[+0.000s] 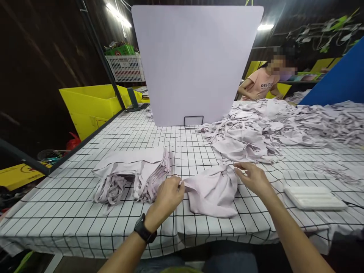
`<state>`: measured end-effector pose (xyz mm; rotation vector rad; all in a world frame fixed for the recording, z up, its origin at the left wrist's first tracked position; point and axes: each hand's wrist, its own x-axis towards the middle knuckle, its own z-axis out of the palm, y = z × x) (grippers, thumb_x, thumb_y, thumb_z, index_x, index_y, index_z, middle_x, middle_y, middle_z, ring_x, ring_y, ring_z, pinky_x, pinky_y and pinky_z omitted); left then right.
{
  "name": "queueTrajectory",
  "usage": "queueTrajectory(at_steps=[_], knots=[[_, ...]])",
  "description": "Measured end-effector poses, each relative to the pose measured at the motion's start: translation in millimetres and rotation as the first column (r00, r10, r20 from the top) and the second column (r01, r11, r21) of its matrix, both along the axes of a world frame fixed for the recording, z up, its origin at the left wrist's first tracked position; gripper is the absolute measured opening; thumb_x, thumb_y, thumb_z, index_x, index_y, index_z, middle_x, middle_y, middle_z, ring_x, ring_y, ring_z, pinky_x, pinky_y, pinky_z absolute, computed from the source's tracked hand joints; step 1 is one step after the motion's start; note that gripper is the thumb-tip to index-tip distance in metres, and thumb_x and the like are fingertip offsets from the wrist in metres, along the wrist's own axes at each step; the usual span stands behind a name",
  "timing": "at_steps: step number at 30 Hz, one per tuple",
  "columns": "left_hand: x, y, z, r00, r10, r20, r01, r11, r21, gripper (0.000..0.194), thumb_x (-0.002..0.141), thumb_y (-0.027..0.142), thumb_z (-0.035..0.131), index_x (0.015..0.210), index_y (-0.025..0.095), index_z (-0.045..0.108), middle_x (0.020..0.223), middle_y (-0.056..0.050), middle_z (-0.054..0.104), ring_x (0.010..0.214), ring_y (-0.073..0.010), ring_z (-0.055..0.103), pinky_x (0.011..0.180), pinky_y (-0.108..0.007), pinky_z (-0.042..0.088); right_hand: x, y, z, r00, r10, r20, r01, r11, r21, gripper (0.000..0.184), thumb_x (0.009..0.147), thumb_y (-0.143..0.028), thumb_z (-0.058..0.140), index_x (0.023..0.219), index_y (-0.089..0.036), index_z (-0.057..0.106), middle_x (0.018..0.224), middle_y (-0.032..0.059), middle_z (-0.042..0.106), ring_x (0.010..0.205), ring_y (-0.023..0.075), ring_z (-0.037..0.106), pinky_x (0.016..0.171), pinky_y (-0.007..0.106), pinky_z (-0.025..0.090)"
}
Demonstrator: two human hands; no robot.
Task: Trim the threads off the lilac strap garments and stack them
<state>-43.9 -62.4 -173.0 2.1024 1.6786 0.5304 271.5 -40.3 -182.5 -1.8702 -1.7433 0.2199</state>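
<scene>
A crumpled pale lilac fabric piece (214, 193) lies on the table in front of me; its exact kind is not clear. My left hand (170, 191), with a black watch on the wrist, pinches its left corner. At the upper right edge of the same piece, my right hand (251, 176) holds the cloth between thumb and fingers. Left of my left hand sits a neat stack of folded lilac fabric pieces (132, 161), with straps hanging toward me. Beyond my right hand spreads a large loose heap of similar fabric (241, 140).
A white grid-patterned cloth covers the table (85, 206). A tall pale board (196, 64) stands at the back. A white ridged device (314, 198) with a cable lies at right. Yellow bins (91, 108) are beyond the left edge. Another person (261, 83) is behind the heap.
</scene>
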Motion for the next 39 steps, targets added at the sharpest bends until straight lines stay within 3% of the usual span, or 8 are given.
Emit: queueTrajectory(at_steps=[13,15,18,21,24,27,31,39], knots=[[1.4,6.6,11.4,0.998,0.041,-0.046,-0.038,0.997,0.063,0.03,0.097,0.021,0.044,0.067,0.02,0.045,0.068,-0.003,0.055,0.064,-0.0163,0.048,0.06,-0.029,0.027,-11.6,30.4,-22.9,0.978,0.19,0.081,-0.184,0.98,-0.071,0.041,0.085,-0.02,0.061,0.124,-0.024,0.071,0.12,0.0131,0.064,0.105,0.0313,0.066,0.085,0.041,0.053],[0.9,6.4,11.6,0.998,0.032,-0.061,-0.028,0.998,0.059,0.03,0.096,0.021,0.043,0.067,0.019,0.048,0.069,-0.004,0.057,0.064,-0.017,0.05,0.06,-0.03,0.028,-9.4,25.7,-21.9,0.985,0.171,0.014,-0.17,0.982,-0.081,0.038,0.084,-0.023,0.061,0.121,-0.023,0.07,0.118,0.0137,0.063,0.101,0.0316,0.065,0.08,0.04,0.053],[-0.1,3.0,9.4,0.997,0.008,-0.079,-0.005,0.999,0.048,0.028,0.096,0.02,0.043,0.071,0.017,0.057,0.077,-0.008,0.063,0.071,-0.0196,0.056,0.063,-0.031,0.034,-8.6,18.3,-11.9,0.974,0.163,-0.157,-0.184,0.974,-0.13,0.015,0.085,-0.032,0.062,0.082,-0.02,0.07,0.089,0.0101,0.065,0.087,0.0289,0.064,0.072,0.037,0.051],[6.1,0.5,8.9,0.997,-0.01,-0.074,0.018,0.995,0.101,0.02,0.095,0.022,0.049,0.097,0.013,0.067,0.114,-0.017,0.067,0.106,-0.0304,0.059,0.086,-0.04,0.045,-13.8,8.5,9.0,0.892,0.179,-0.415,-0.28,0.94,-0.195,0.038,0.086,-0.052,0.061,0.063,-0.022,0.057,0.064,0.0034,0.058,0.068,0.0229,0.061,0.064,0.034,0.05],[23.8,6.2,16.4,0.981,-0.165,0.105,0.155,0.983,0.099,0.035,0.094,0.025,0.055,0.127,0.016,0.061,0.141,-0.017,0.056,0.132,-0.0338,0.046,0.11,-0.052,0.038,-24.5,-2.0,34.7,0.723,0.158,-0.672,-0.402,0.888,-0.224,0.048,0.081,-0.068,0.062,0.074,-0.021,0.061,0.065,0.0029,0.062,0.061,0.0195,0.06,0.058,0.032,0.052],[44.8,21.8,28.0,0.783,-0.392,0.483,0.481,0.874,-0.071,0.048,0.095,0.029,0.06,0.141,0.022,0.052,0.139,-0.014,0.058,0.129,-0.0282,0.052,0.108,-0.047,0.042,-36.2,-10.7,57.5,0.552,0.101,-0.828,-0.482,0.849,-0.218,0.051,0.073,-0.069,0.072,0.082,-0.019,0.066,0.063,0.0027,0.064,0.055,0.0166,0.059,0.052,0.029,0.051],[57.0,43.7,37.0,0.449,-0.29,0.845,0.747,0.64,-0.177,0.044,0.083,0.03,0.078,0.124,0.019,0.064,0.116,-0.01,0.068,0.107,-0.0209,0.064,0.092,-0.034,0.05,-44.6,-19.6,76.0,0.393,0.051,-0.918,-0.522,0.834,-0.177,0.042,0.073,-0.058,0.081,0.083,-0.018,0.071,0.06,0.0018,0.065,0.048,0.0125,0.055,0.044,0.022,0.046],[34.3,57.5,51.7,0.299,0.068,0.952,0.725,0.633,-0.273,0.039,0.067,0.039,0.09,0.082,0.01,0.067,0.068,0.0,0.063,0.055,-0.006,0.054,0.052,-0.018,0.041,-48.5,-32.5,63.2,0.225,-0.009,-0.974,-0.589,0.795,-0.143,0.049,0.067,-0.046,0.091,0.107,-0.02,0.079,0.075,0.0015,0.072,0.056,0.0106,0.06,0.049,0.019,0.049]])
